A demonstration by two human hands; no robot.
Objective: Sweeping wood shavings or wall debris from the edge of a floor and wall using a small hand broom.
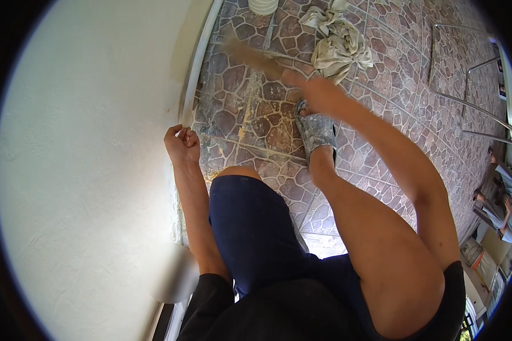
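My left hand (pixel 183 145) is closed with curled fingers against the foot of the pale wall (pixel 96 142), beside a narrow white strip (pixel 202 51) along its base. Whatever those fingers grip, if anything, is too hidden to name. Out over the floor, my right hand (pixel 323 96) wraps around a long brown tool (pixel 261 62) pointing toward the wall. Motion smears the tool, and its kind does not show. Below that hand is my right foot in a grey, stained shoe (pixel 317 132). Yellowish crumbs and dust (pixel 276 131) lie between the two hands.
A crumpled beige cloth (pixel 341 51) lies on the stone-patterned floor (pixel 392 96), with a white round container (pixel 263 5) at the far edge. Metal tube frames (pixel 466 102) stand to the right. Another person (pixel 506 210) sits at the far right. A blurred grey round object (pixel 176 274) is at lower left.
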